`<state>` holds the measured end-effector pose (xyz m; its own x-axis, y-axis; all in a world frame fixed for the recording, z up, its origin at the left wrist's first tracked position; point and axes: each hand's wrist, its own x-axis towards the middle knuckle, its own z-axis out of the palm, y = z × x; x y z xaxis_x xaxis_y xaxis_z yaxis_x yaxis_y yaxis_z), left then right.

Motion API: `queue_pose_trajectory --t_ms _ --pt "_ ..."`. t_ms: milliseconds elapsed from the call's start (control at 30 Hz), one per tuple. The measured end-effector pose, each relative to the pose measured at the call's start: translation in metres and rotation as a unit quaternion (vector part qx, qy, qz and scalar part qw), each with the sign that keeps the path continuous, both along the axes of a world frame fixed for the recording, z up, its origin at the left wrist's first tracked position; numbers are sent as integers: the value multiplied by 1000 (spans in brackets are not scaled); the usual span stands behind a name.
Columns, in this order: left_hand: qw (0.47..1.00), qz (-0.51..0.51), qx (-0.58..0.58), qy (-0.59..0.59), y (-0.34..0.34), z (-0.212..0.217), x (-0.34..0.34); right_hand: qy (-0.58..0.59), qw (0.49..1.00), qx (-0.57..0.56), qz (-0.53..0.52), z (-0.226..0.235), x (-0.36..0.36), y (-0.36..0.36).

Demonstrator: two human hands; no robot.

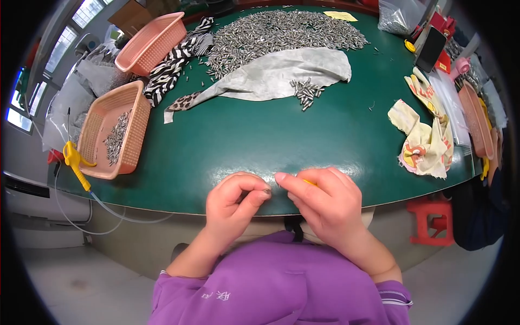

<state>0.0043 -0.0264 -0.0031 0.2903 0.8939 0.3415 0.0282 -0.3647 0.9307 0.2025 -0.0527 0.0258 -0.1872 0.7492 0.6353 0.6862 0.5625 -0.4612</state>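
My left hand is held over the near edge of the green table, thumb and forefinger pinched together. A small grey metal part shows at their tips; its exact shape is too small to make out. Facing it, a little apart, is my right hand, its fingers closed around a yellow thing that is mostly hidden. Farther off, a small heap of short metal pins lies at the edge of a grey cloth. Behind the cloth spreads a large pile of similar pins.
Two pink plastic baskets stand at the left, the nearer holding pins. A yellow air blow gun with a hose hangs by the table's left edge. Patterned cloths, a phone and plastic bags lie at the right. A red stool stands below.
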Motion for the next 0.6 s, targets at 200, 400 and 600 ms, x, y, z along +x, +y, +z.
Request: queue_pose_trajectory --t_ms 200,400,600 --pt "1000 13 8 -20 0 1 2 77 994 -36 62 -6 -3 -3" --pt "1000 19 12 -4 0 0 2 73 995 -37 60 -7 -4 -3" --pt "999 9 33 40 3 4 1 -64 998 11 1 3 -3 -8"
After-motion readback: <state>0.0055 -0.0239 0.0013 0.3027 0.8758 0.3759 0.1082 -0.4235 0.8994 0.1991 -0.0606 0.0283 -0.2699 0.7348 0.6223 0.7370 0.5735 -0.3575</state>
